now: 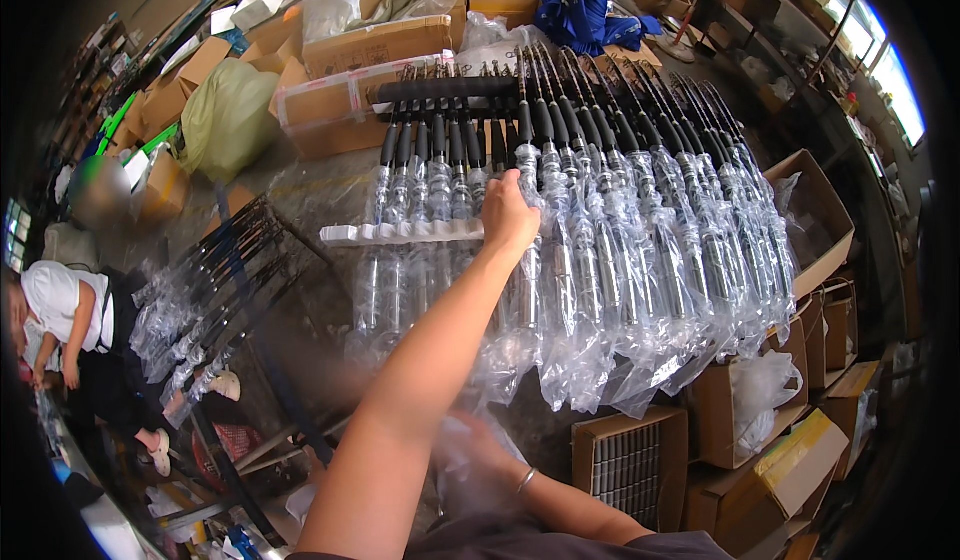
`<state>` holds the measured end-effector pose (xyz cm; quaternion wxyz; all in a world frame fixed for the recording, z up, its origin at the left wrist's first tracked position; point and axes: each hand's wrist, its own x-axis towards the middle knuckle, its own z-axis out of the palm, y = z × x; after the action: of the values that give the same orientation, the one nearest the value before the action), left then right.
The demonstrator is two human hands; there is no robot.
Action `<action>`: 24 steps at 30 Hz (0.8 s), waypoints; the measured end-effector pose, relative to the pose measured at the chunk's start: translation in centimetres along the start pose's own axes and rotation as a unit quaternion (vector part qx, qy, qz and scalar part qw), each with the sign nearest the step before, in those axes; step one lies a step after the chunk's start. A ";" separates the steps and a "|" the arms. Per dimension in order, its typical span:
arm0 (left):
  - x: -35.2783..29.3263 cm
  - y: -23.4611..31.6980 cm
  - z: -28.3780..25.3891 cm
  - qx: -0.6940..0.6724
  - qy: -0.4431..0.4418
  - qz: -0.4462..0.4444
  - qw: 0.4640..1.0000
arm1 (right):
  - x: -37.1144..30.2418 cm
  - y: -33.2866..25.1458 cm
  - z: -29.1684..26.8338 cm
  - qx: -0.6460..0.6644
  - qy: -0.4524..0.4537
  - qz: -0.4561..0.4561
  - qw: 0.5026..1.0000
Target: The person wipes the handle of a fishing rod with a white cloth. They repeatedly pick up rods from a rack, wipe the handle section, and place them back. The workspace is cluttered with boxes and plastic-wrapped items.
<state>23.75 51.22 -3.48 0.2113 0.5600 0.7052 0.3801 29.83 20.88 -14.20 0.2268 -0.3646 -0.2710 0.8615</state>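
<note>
My left hand [512, 215] reaches forward, its fingers closed around a fishing rod [526, 165] at the upper part of its handle. That rod stands in a row of several fishing rods [665, 225], with black foregrips above and clear plastic bags over the lower handles. A white notched rack bar [400, 232] runs across the rods just left of this hand. Lower down, close to my body, is my right hand [478, 460], with a bracelet [527, 478] at the wrist. It is smeared by motion, and clear plastic shows beside it; its fingers cannot be made out.
A black padded bar [445, 90] crosses behind the left rods. Below right, an open carton [630, 470] holds grey tubes; more cardboard boxes [790, 470] stand beside it. At left, another bundle of bagged rods [215, 290] leans near a seated person [70, 310].
</note>
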 end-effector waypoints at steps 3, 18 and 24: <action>-0.3 0.6 -0.1 0.014 -0.004 -0.005 1.000 | 0.1 0.3 -0.3 0.020 0.001 0.013 1.000; -9.6 -3.8 -3.1 -0.330 -0.101 -0.148 0.927 | 0.5 0.5 -0.5 0.026 0.003 -0.042 0.999; -9.4 -1.4 -3.7 -0.305 -0.112 -0.119 0.938 | 0.5 0.4 -0.5 0.064 -0.002 -0.035 0.997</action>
<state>22.82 41.09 -3.48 0.4936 0.4196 0.5889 0.4832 29.86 21.02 -15.00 0.2797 -0.3378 -0.2284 0.8692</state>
